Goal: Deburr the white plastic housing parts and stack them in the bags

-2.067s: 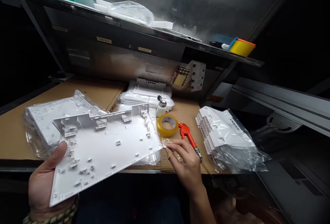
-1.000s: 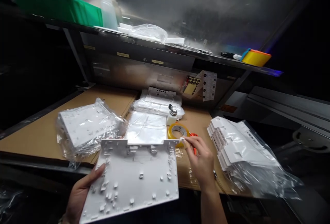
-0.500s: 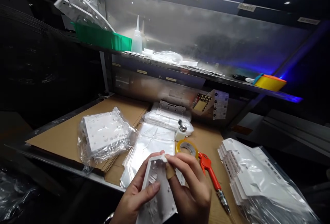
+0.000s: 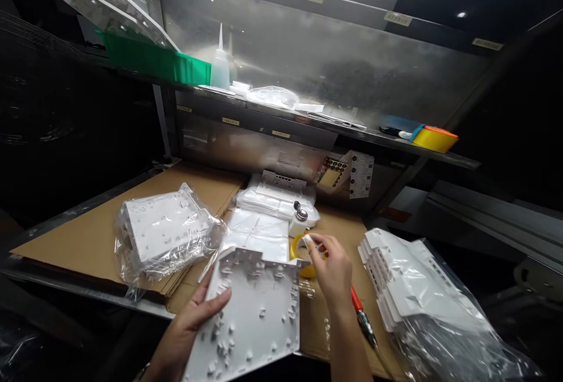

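My left hand (image 4: 197,317) grips the left edge of a white plastic panel (image 4: 259,306), thumb on its inner face. Small clips and posts stand up across that face. Past the panel's right corner, my right hand (image 4: 332,262) is closed in a pinch on a small white piece (image 4: 308,241), whose kind I cannot make out. Below those fingers lies a yellow tape roll (image 4: 295,248), partly hidden. A white pump bottle (image 4: 299,223) with its lid flipped up stands just behind. My right forearm partly covers a red-handled screwdriver-like tool (image 4: 358,300).
Bagged white panels lie at left (image 4: 165,226) and a bagged stack (image 4: 404,270) at right. Clear plastic bags (image 4: 259,226) lie mid-bench on cardboard (image 4: 97,217). The shelf above holds a green bin (image 4: 145,62), a nozzle bottle (image 4: 220,68) and a yellow item (image 4: 433,138).
My right hand has left the panel's corner and moved right, over the tape roll. My left hand has turned the panel so its inner face shows broadly. The view has shifted slightly right.
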Available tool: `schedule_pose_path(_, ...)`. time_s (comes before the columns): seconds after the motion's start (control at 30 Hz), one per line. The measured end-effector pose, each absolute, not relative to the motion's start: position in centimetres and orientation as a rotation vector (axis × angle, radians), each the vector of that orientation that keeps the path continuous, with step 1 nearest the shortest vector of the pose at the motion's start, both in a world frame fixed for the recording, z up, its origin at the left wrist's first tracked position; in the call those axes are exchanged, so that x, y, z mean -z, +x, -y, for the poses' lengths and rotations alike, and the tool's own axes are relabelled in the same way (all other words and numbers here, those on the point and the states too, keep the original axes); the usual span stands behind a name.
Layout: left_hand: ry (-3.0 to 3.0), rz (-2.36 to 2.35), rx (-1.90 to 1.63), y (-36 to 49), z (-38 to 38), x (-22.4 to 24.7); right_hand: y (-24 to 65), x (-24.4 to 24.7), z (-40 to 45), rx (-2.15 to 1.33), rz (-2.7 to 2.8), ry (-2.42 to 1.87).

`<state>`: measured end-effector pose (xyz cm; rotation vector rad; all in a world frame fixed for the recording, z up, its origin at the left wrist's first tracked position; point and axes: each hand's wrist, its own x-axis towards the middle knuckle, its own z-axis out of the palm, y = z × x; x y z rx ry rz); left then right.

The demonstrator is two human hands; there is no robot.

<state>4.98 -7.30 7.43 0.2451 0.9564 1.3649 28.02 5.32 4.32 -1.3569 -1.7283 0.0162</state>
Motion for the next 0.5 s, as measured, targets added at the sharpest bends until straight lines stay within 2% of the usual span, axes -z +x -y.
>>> schedule_pose_path(0.17, 0.138, -0.979, -1.347, 2.0, 7.6, -6.9, 30.7, 1.1, -9.6, -0.102, 1.796, -1.527)
schedule_pose_path(0.33, 0.006, -0.737, -1.308, -0.8, 8.2, -4.5, 34.7, 2.0, -7.9, -0.187, 1.800, -1.609)
schedule_pose_path(0.5, 0.036, -0.583, -1.548, -5.1, 10.5, -0.4, 41.3, 3.1, -5.2, -0.268, 1.781, -1.905)
